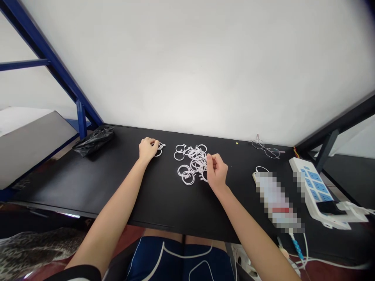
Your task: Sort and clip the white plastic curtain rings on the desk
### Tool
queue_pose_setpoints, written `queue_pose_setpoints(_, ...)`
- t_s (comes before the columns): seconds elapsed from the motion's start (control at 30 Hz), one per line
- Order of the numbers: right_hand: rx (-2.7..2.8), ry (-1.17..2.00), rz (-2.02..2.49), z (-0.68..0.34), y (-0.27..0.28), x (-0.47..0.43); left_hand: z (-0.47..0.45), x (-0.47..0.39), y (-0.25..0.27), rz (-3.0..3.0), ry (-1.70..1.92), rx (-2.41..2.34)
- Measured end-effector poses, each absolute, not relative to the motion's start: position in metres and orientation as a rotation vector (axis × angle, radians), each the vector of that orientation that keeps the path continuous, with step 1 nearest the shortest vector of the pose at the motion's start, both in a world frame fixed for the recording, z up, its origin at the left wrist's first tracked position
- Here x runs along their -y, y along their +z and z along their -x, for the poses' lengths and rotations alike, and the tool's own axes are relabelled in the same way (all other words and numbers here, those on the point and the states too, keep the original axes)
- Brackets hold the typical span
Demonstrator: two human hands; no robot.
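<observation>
A loose pile of white curtain rings (197,160), each with a small eyelet, lies in the middle of the black table. Just right of it is my right hand (217,171), its fingers curled and thumb pressed against them at the pile's edge; what they hold, if anything, is hidden. To the left of the pile, my left hand (148,149) is closed over a smaller group of white curtain rings (158,151), its fingertips on a ring. The hand covers part of that group.
A crumpled black plastic bag (94,141) lies at the table's back left, near a blue metal frame (81,117). On the right are wire-rimmed glasses (272,152), a blurred-out phone (275,201) on a charging cable, and a white power strip (312,187) with plugs.
</observation>
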State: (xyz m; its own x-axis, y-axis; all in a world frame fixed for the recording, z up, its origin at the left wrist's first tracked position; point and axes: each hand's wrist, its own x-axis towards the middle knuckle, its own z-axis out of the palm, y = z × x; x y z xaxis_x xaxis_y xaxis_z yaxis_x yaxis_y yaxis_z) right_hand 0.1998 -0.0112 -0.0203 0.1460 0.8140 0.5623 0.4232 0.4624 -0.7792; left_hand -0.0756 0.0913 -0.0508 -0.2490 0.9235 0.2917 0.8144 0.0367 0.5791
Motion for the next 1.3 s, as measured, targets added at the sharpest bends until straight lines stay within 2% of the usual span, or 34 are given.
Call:
queue_pose_setpoints(0.37,1.476,0.355,1.153,-0.201,-0.021,0.009,0.073,-0.088,-0.047,-1.822,1.067,-2.133)
queue_pose_setpoints(0.63,1.472,0.353,1.146,-0.200,-0.021,0.008,0.050,-0.075,-0.028,-2.042,1.223,-2.029)
queue_pose_setpoints(0.77,1.482,0.362,1.144,-0.199,-0.022,0.008,0.033,-0.064,-0.022,-2.322,1.152,-1.772)
queue_pose_setpoints(0.9,1.489,0.360,1.140,-0.198,-0.023,0.007,0.023,-0.058,-0.027,-2.529,0.929,-1.498)
queue_pose_setpoints(1.03,1.491,0.348,1.142,-0.197,-0.023,0.006,0.022,-0.061,-0.038,-2.523,0.783,-1.513)
queue_pose_setpoints(1.3,1.483,0.369,1.132,-0.197,-0.022,0.007,0.025,-0.068,-0.044,-2.502,0.824,-1.451)
